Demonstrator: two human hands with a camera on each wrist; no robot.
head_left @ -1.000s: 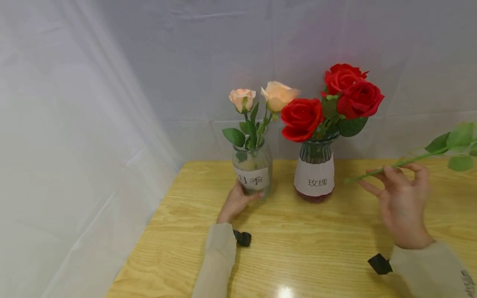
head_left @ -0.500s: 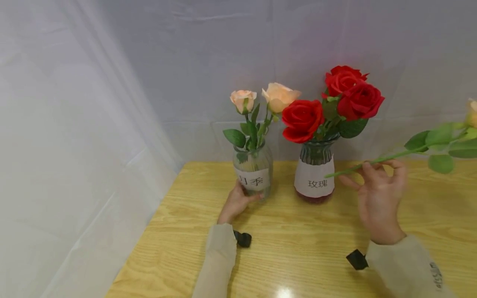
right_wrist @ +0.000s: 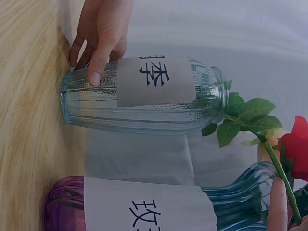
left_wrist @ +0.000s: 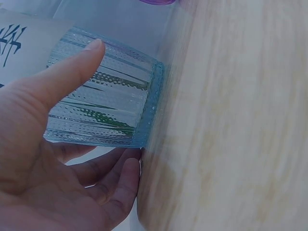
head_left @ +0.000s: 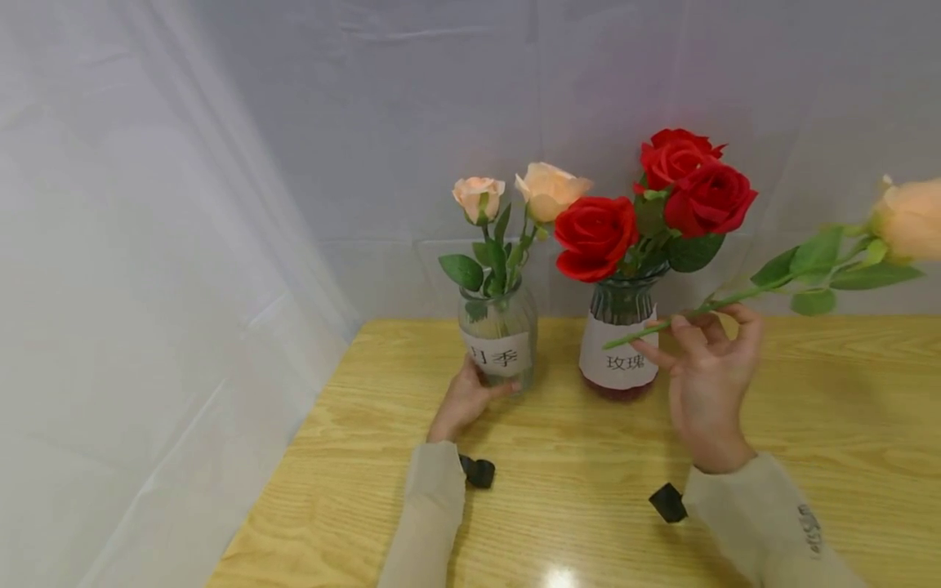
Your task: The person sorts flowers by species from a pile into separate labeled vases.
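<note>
My left hand (head_left: 465,398) grips the lower side of a clear ribbed glass vase (head_left: 501,325), thumb across its front. That vase carries a white paper label and holds two peach roses (head_left: 550,193) with green leaves. In the left wrist view the thumb and fingers lie about the vase base (left_wrist: 139,103). My right hand (head_left: 709,392) pinches the stem of another peach rose (head_left: 910,219), held slantwise with its bloom up to the right. The stem's cut end is in front of a second labelled vase (head_left: 621,367), which holds several red roses (head_left: 709,196).
The wooden table (head_left: 573,474) has its left edge slanting towards me. A white cloth (head_left: 367,122) hangs behind and to the left. The two vases stand side by side near the back edge, the blooms of each almost touching.
My right hand has moved left with the peach rose, bringing its bloom into the head view and its stem end before the red roses' vase. My left hand has stayed still.
</note>
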